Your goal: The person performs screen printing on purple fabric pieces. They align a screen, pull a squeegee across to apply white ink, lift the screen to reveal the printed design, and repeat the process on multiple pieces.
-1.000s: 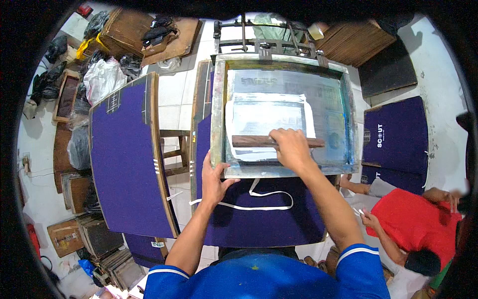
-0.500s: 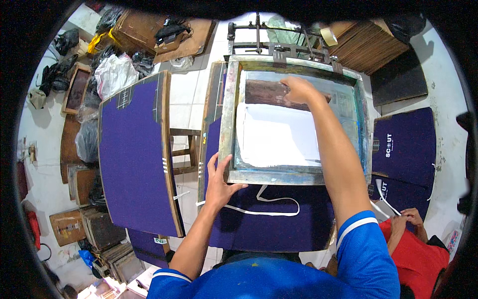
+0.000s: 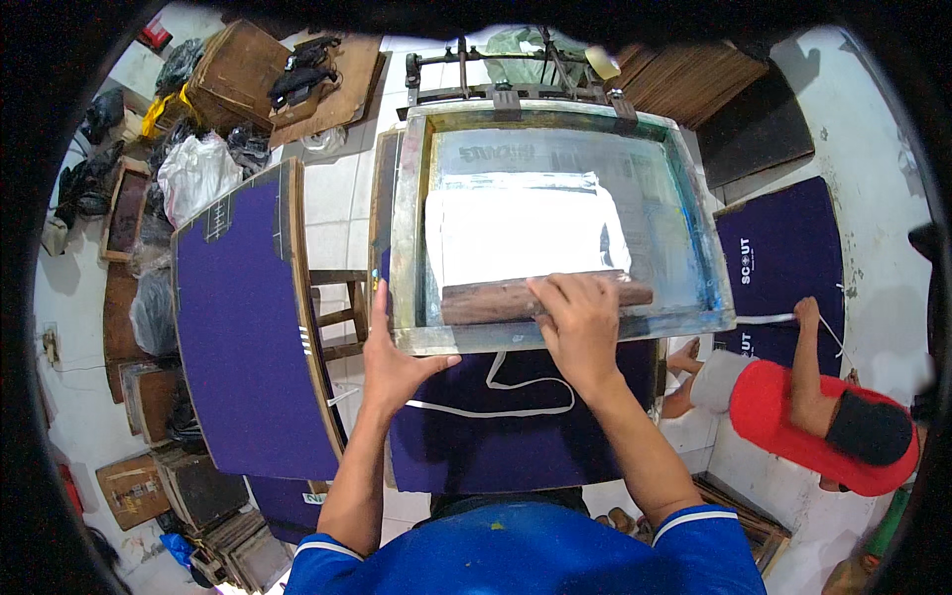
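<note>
A wood-framed printing screen (image 3: 697, 198) lies over a purple cloth-covered board (image 3: 476, 451). My right hand (image 3: 583, 332) grips a brown wooden squeegee (image 3: 486, 300), which lies crosswise near the screen's near edge. Beyond the squeegee, a broad patch of white ink (image 3: 516, 233) covers the mesh. At the frame's near left corner rests my left hand (image 3: 392, 362), its thumb along the near edge and its fingers stretched up the left side. A white strap (image 3: 496, 414) curls out from under the screen across the purple cloth. The squeegee's blade is hidden.
Metal hinge clamps (image 3: 507, 99) hold the screen's far side. Another purple board (image 3: 238, 327) stands left, beside a wooden stool (image 3: 342, 312). At right, a person in red (image 3: 793, 416) holds a white strap near printed purple cloth (image 3: 778, 258). Stacked boards (image 3: 684, 84) stand at the back.
My right hand has drawn the squeegee from the screen's far side to its near side. White ink now shows farther back. The person at right has bent lower and reached out.
</note>
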`<state>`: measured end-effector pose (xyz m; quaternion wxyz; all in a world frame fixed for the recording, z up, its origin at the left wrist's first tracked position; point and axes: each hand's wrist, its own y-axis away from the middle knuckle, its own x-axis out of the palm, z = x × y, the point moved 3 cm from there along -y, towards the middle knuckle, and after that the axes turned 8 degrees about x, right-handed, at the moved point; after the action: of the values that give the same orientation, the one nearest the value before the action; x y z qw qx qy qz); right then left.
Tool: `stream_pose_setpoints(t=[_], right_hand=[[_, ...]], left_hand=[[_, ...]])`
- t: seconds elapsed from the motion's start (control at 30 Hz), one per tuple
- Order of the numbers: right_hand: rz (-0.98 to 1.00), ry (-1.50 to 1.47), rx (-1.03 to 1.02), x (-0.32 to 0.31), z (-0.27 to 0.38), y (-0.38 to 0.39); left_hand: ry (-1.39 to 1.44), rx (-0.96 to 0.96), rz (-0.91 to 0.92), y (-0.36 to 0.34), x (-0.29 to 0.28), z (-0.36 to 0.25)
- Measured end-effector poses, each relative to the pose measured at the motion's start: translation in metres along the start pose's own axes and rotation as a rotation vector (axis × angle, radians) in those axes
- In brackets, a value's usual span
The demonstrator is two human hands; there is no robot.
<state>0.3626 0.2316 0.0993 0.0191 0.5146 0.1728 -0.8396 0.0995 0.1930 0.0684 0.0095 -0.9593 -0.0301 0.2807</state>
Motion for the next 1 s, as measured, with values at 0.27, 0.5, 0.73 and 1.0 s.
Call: stream_pose_setpoints(t=[0.27,0.5,0.73,1.0], right_hand=[[-0.484,0.137,-0.157,-0.115,0.043,-0.105],[-0.413,0.075,0.024,-0.208,0.066,-0.249],[-0.399,0.106,-0.045,-0.247,0.076,-0.312],[-0.389,0.117,0.041,-0.256,0.078,-0.328]], left_hand=[[0.199,0.258,-0.376,-0.068,-0.071,-0.113],[0.57,0.642,-0.408,-0.142,-0.095,-0.158],[0.117,0.235,-0.129,-0.068,-0.048,-0.012],[-0.223,-0.161,0.416,0.187,0.043,0.112]])
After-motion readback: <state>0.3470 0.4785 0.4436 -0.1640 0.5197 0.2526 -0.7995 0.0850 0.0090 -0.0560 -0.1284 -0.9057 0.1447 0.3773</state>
